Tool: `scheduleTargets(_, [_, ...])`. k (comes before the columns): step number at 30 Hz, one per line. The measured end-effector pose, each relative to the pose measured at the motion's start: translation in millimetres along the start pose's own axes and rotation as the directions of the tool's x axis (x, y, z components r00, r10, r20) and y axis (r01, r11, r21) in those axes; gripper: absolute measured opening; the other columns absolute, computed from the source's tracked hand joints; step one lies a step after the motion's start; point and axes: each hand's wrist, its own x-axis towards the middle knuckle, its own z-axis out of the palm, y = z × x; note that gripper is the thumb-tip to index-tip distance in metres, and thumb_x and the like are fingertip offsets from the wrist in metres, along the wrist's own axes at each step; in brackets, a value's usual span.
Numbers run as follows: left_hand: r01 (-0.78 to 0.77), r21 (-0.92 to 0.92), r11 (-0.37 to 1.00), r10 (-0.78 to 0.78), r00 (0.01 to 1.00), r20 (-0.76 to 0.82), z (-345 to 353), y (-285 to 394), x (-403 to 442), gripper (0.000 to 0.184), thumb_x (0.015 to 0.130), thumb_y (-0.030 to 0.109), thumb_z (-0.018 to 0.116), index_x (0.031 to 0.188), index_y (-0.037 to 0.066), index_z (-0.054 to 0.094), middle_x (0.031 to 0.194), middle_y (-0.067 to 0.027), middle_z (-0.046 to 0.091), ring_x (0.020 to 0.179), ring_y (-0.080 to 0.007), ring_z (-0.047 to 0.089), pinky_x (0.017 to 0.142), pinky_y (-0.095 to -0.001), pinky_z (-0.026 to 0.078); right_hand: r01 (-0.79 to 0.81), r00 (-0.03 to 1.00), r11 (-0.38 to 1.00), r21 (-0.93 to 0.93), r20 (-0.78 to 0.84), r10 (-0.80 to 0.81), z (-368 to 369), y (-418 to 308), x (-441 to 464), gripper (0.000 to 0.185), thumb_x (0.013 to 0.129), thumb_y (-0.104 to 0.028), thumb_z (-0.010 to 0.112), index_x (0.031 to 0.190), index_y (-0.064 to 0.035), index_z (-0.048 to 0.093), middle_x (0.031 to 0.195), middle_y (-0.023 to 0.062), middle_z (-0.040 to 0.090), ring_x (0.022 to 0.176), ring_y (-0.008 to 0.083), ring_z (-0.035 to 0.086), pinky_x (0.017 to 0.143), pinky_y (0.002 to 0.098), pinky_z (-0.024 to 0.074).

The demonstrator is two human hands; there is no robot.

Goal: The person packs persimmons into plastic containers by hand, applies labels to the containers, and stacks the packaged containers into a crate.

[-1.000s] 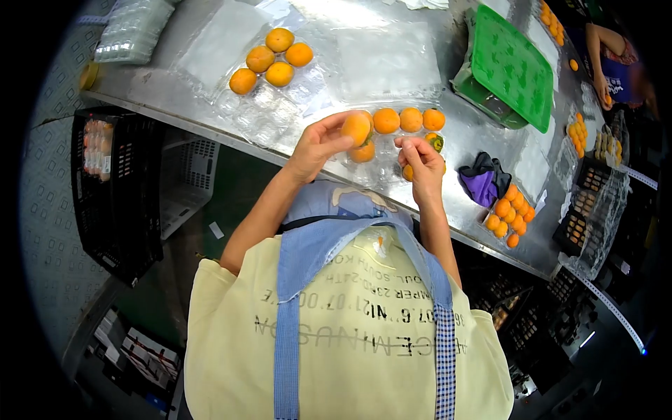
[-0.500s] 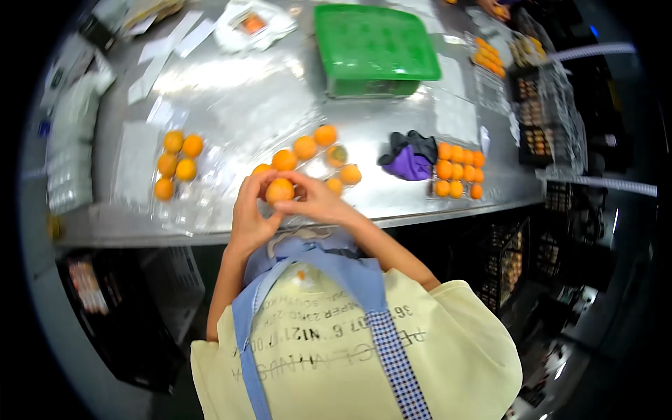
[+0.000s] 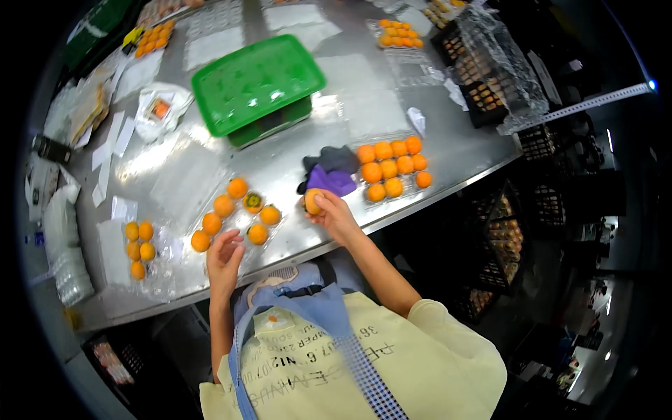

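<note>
My right hand [image 3: 336, 218] grips a persimmon [image 3: 312, 202] near the purple and dark grey gloves [image 3: 332, 172]. My left hand [image 3: 225, 260] is empty, its fingers apart and slightly curled, beside the nearest persimmon [image 3: 200, 241] of the middle group. That group lies in a clear plastic tray; one persimmon [image 3: 253, 202] there shows its green leafy cap. To the right, several rows of persimmons [image 3: 388, 169] fill another clear tray. On the left, several more persimmons [image 3: 134, 250] sit in a partly filled clear tray.
A green lidded box [image 3: 259, 84] stands on the metal table [image 3: 266, 170]. A white plastic bag [image 3: 162, 112] and paper strips lie at the left. Further trays of persimmons [image 3: 400, 33] are at the back. Black crates [image 3: 504, 238] stand beyond the table's right edge.
My hands have separated. The right hand has carried the persimmon rightward towards the gloves, while the left has let go of it and stays by the middle tray. The view has turned right.
</note>
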Motion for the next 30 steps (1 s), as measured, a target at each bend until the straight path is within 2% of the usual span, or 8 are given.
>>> scheduleTargets(7, [0.036, -0.090, 0.995, -0.040, 0.998, -0.041, 60, 6, 9, 0.027, 0.087, 0.005, 0.062, 0.113, 0.002, 0.059, 0.097, -0.0031, 0.063, 0.082, -0.0078, 0.058, 0.074, -0.0206, 0.047, 0.281, 0.957, 0.959, 0.025, -0.088, -0.278, -136, -136, 8, 0.032, 0.092, -0.033, 0.057, 0.109, -0.0060, 0.058, 0.099, 0.0090, 0.065, 0.082, 0.0151, 0.063, 0.072, 0.0259, 0.0512])
scheduleTargets(11, [0.038, -0.100, 0.994, -0.042, 0.998, -0.035, 88, 7, 11, 0.026, 0.088, 0.006, 0.063, 0.113, 0.002, 0.059, 0.097, -0.0033, 0.063, 0.084, -0.0084, 0.059, 0.074, -0.0213, 0.047, 0.801, 0.586, 0.592, -0.087, -0.082, -0.806, -180, -388, -6, 0.042, 0.092, -0.041, 0.057, 0.106, -0.0010, 0.056, 0.103, 0.0134, 0.063, 0.098, 0.0223, 0.063, 0.084, 0.0268, 0.0542])
scheduleTargets(15, [0.037, -0.068, 0.997, -0.040, 0.998, -0.052, 120, 4, 17, 0.027, 0.088, 0.007, 0.062, 0.114, 0.002, 0.059, 0.098, -0.0034, 0.062, 0.087, -0.0091, 0.059, 0.074, -0.0222, 0.048, 0.824, 0.565, 0.525, 0.214, -0.225, -0.794, -214, -521, -21, 0.076, 0.092, -0.041, 0.058, 0.134, 0.0108, 0.020, 0.131, 0.0276, 0.043, 0.112, 0.0345, 0.057, 0.095, 0.0382, 0.0513])
scheduleTargets(16, [0.045, -0.056, 0.997, -0.049, 0.996, -0.077, 126, 3, 16, 0.027, 0.088, 0.008, 0.062, 0.114, 0.002, 0.059, 0.098, -0.0034, 0.062, 0.087, -0.0093, 0.059, 0.074, -0.0224, 0.048, 0.861, 0.505, 0.480, 0.167, -0.171, -0.846, -218, -522, -11, 0.081, 0.092, -0.039, 0.057, 0.137, 0.0113, 0.013, 0.134, 0.0301, 0.039, 0.113, 0.0357, 0.056, 0.095, 0.0388, 0.0512])
scheduleTargets(17, [0.032, -0.071, 0.997, -0.039, 0.995, -0.090, 132, 4, 16, 0.027, 0.089, 0.008, 0.062, 0.115, 0.002, 0.059, 0.099, -0.0032, 0.062, 0.087, -0.0093, 0.058, 0.074, -0.0225, 0.048, 0.907, 0.413, 0.421, -0.002, -0.199, -0.889, -198, -498, -6, 0.062, 0.094, -0.030, 0.056, 0.132, 0.0104, 0.029, 0.133, 0.0272, 0.044, 0.111, 0.0327, 0.058, 0.092, 0.0371, 0.0527])
scheduleTargets(20, [0.036, -0.041, 0.999, -0.041, 0.993, -0.113, 147, 0, 19, 0.026, 0.090, 0.010, 0.061, 0.114, 0.002, 0.059, 0.099, -0.0026, 0.061, 0.085, -0.0088, 0.057, 0.073, -0.0215, 0.048, 0.652, 0.732, 0.700, -0.291, 0.001, -0.681, -212, -421, 30, 0.034, 0.093, -0.021, 0.058, 0.118, 0.0019, 0.055, 0.111, 0.0113, 0.065, 0.087, 0.0160, 0.063, 0.072, 0.0241, 0.0518])
scheduleTargets(24, [0.068, 0.111, 0.992, -0.054, 0.990, -0.132, 163, -11, 22, 0.027, 0.087, 0.009, 0.062, 0.114, 0.005, 0.061, 0.100, -0.0024, 0.062, 0.084, -0.0082, 0.056, 0.072, -0.0219, 0.047, 0.335, 0.875, 0.693, -0.638, -0.062, -0.480, -226, -297, 62, 0.028, 0.089, -0.014, 0.062, 0.115, -0.0051, 0.060, 0.104, 0.0070, 0.067, 0.079, 0.0112, 0.062, 0.066, 0.0217, 0.0485])
scheduleTargets(30, [0.053, 0.198, 0.979, -0.026, 0.990, -0.138, 199, -21, 43, 0.034, 0.083, 0.005, 0.063, 0.116, 0.010, 0.060, 0.111, -0.0026, 0.059, 0.086, -0.0109, 0.056, 0.072, -0.0238, 0.048, 0.354, 0.926, 0.484, -0.800, 0.228, -0.300, -172, -178, 65, 0.047, 0.081, -0.018, 0.072, 0.122, -0.0018, 0.056, 0.117, 0.0087, 0.061, 0.096, 0.0145, 0.059, 0.079, 0.0280, 0.0507])
